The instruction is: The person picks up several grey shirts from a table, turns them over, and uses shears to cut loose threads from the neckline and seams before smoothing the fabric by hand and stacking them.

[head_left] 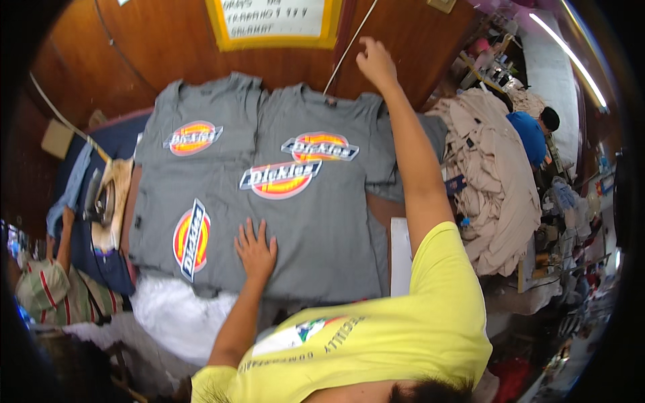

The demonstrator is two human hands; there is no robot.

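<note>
My left hand point(256, 250) lies flat on a grey T-shirt point(322, 248), fingers spread, below its printed oval logo. My right arm reaches far forward, and my right hand point(377, 63) is raised in front of the wooden wall, beyond the shirt's far edge. Its fingers are loosely bent and apart, with nothing visible in them. More grey shirts lie overlapped on the table, among them a grey shirt at the far left point(201, 111). Red, orange and yellow oval logos show on them, one turned nearly upright at the near left.
An iron point(103, 201) rests beside the shirts on the left. Close by, a person in striped clothing point(60, 295) has a hand at blue cloth point(72, 181). Beige garments point(487, 181) are heaped on the right, with a person in blue point(527, 138) beyond. White cloth point(178, 316) bulges below the table's near edge.
</note>
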